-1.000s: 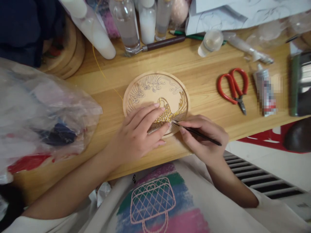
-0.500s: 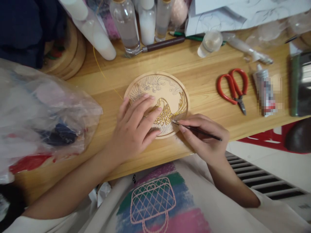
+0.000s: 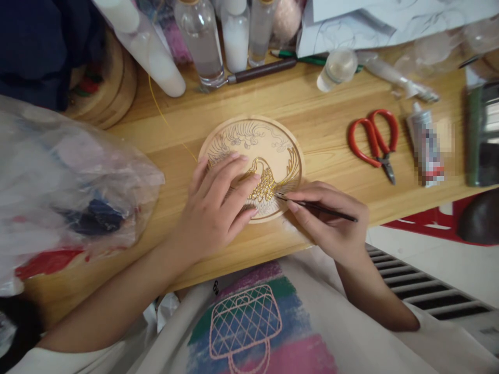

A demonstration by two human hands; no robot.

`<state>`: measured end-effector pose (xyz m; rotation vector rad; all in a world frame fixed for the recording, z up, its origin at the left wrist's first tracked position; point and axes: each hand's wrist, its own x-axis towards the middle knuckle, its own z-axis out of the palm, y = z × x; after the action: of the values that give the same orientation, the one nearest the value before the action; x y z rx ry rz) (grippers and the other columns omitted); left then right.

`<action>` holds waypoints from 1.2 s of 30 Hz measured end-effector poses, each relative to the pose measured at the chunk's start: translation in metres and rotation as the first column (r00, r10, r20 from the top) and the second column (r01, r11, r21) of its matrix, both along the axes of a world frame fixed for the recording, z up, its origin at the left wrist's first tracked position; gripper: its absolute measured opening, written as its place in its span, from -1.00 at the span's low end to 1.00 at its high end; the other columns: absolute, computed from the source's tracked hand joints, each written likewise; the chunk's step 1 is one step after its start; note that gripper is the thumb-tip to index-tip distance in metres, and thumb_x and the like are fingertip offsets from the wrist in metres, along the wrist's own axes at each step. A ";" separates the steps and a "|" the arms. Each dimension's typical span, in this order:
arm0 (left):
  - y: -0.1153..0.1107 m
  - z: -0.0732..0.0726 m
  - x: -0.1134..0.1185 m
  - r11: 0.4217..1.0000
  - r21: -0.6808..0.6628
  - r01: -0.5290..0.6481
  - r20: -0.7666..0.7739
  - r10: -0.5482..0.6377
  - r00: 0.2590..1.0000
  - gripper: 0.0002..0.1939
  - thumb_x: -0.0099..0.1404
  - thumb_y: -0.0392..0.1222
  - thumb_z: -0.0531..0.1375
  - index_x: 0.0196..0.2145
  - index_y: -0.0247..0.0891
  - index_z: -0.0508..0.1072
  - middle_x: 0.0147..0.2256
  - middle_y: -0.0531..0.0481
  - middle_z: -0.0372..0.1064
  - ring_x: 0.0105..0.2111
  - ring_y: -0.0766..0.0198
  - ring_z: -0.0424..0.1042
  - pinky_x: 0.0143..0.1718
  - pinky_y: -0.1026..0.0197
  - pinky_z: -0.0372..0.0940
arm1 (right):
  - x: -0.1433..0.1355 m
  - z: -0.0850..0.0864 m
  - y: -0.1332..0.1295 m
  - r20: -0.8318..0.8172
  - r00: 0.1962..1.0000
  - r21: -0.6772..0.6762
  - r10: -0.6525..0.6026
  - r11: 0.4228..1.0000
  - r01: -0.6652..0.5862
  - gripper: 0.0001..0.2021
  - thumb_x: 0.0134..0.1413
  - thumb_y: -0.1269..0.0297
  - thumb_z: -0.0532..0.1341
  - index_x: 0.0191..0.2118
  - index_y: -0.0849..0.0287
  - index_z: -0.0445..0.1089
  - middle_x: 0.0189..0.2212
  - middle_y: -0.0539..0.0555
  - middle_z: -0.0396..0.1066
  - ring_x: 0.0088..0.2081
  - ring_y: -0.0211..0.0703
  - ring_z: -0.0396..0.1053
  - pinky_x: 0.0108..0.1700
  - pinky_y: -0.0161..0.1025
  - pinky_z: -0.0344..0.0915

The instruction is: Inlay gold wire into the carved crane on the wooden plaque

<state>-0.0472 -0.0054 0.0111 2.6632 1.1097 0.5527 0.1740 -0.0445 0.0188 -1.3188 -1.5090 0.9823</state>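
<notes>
A round wooden plaque (image 3: 268, 127) with a line drawing and a bird shape in gold wire lies on the wooden table. Spread over its left part, my left hand (image 3: 218, 202) rests flat with its fingers apart. My right hand (image 3: 335, 218) pinches dark, thin tweezers (image 3: 319, 209), whose tips touch the gold wire (image 3: 268, 187) near the plaque's lower right. A loose strand of gold thread (image 3: 160, 111) runs from the upper left down to the plaque beside my left fingers.
Red-handled pliers (image 3: 374, 140) and a tube (image 3: 427, 145) lie at the right. Bottles (image 3: 205, 47), a dark-handled tool (image 3: 265, 71) and a small jar (image 3: 337, 70) line the back. A plastic bag (image 3: 97, 176) covers the left side, below wooden hoops (image 3: 117, 88).
</notes>
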 end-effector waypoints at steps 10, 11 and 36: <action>0.000 0.000 0.000 1.000 0.001 0.012 0.010 -0.012 1.000 -0.61 0.39 -0.15 0.14 0.12 -0.31 0.30 0.17 -0.33 0.28 0.24 -0.08 0.25 0.24 -0.24 0.15 | 0.002 0.003 0.003 -0.024 1.000 -0.057 -0.001 0.998 0.000 -0.78 0.07 0.53 0.32 -0.19 0.09 0.56 -0.27 -0.02 0.56 -0.23 -0.30 0.48 -0.12 -0.32 0.43; 0.000 0.000 0.000 1.000 -0.002 0.012 0.012 -0.011 1.000 -0.61 0.39 -0.15 0.14 0.12 -0.31 0.30 0.17 -0.33 0.28 0.24 -0.08 0.24 0.25 -0.24 0.14 | 0.003 0.003 0.003 -0.025 1.000 -0.061 -0.002 0.998 0.000 -0.78 0.07 0.53 0.32 -0.19 0.09 0.56 -0.27 -0.02 0.56 -0.23 -0.29 0.48 -0.13 -0.32 0.43; -0.001 -0.001 0.002 0.987 0.051 0.149 -0.075 -0.145 0.987 -0.49 0.37 0.16 0.14 0.17 -0.10 0.34 0.28 -0.24 0.13 0.31 -0.11 0.10 0.27 -0.16 0.05 | 0.009 0.000 0.005 -0.179 0.963 -0.119 -0.202 0.976 0.182 -0.86 0.03 0.42 0.38 -0.29 0.01 0.58 -0.35 -0.03 0.60 -0.36 -0.25 0.55 -0.29 -0.30 0.55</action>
<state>-0.0454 -0.0061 0.0096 2.8047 0.9172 0.4725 0.1830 -0.0398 0.0185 -1.3730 -1.1763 1.0383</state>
